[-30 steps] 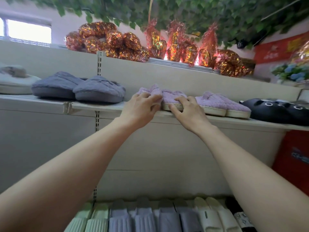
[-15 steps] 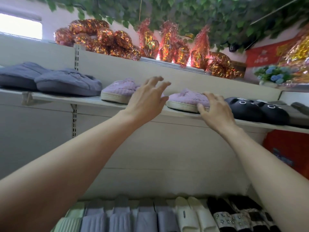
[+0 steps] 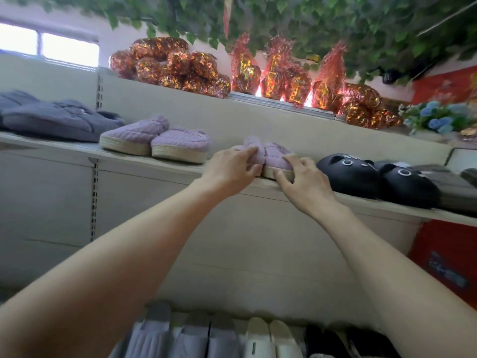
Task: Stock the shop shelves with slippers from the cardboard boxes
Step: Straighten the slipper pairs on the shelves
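A pair of fluffy lilac slippers [image 3: 268, 156] sits at the front edge of the beige upper shelf [image 3: 129, 161]. My left hand [image 3: 229, 171] grips the left slipper of that pair, fingers over its top and thumb at its sole. My right hand [image 3: 304, 184] holds the right slipper, fingers on its upper and thumb against the sole edge. A second lilac pair [image 3: 157, 140] rests on the shelf to the left, apart from my hands.
Grey-blue slippers [image 3: 56, 120] lie at the shelf's far left, black cat-face slippers [image 3: 374, 177] close to my right hand. Foil-wrapped red and gold packages [image 3: 232, 71] line the top ledge under hanging leaves. Rows of slides [image 3: 219, 339] fill the lower shelf.
My left hand came off the left lilac pair and moved right onto the second pair. My right hand stayed at that pair and both hands now hold it together.
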{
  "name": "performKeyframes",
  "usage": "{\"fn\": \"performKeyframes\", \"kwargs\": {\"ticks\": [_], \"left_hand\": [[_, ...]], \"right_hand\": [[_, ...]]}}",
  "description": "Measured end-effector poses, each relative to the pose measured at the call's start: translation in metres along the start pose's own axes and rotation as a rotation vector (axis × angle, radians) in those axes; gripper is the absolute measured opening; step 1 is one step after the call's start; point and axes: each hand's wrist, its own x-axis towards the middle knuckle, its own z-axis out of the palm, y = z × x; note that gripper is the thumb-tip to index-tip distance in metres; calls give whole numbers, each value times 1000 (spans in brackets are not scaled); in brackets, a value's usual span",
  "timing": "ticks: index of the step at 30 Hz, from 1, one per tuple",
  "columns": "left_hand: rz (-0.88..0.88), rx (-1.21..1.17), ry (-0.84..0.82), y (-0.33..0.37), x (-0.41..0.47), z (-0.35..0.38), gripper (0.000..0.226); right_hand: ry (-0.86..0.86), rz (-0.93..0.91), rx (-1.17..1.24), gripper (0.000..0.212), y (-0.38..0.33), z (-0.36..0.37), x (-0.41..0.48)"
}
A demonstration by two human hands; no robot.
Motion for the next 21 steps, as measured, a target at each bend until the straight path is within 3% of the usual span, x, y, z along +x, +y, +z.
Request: {"fn": "performKeyframes", "kwargs": {"ticks": [13,17,21], "left_hand": [[26,23,-8,-6,-5,-1,49],[101,88,75,3,-4,-3,37],[193,17,155,37,1,7,41]], "right_hand": [[6,-6,18,50,0,2,-13],[185,-93,-30,47,18,-17,-31],[351,-58,-141,45,68,-48,-44]]}}
